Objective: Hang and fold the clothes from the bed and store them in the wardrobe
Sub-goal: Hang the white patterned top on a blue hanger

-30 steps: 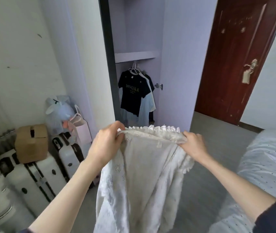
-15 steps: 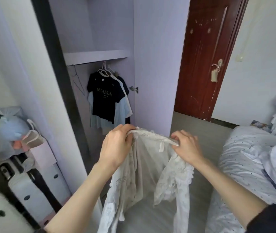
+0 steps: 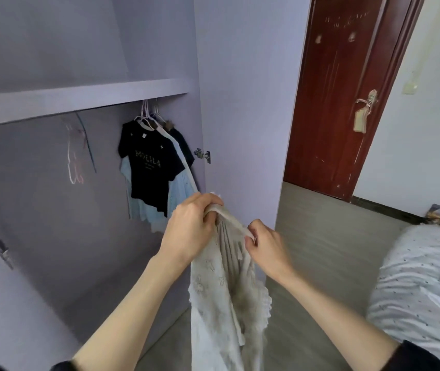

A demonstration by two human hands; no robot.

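Hands, left hand (image 3: 190,226) and right hand (image 3: 265,246), now closer together, both gripping white garment (image 3: 224,290).

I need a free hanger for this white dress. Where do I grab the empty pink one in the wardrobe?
Judging by its pose, take the empty pink wire hanger by its lower loop, reaching in from the front. It hangs edge-on left of the black printed T-shirt; its hook is too faint to see, so grip low and lift.

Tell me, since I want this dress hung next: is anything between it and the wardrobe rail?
Nothing visible. The wardrobe stands open, and both hands, left hand and right hand, grip the dress in front of it. The hung shirts crowd the rail's right end; empty hangers hang left.
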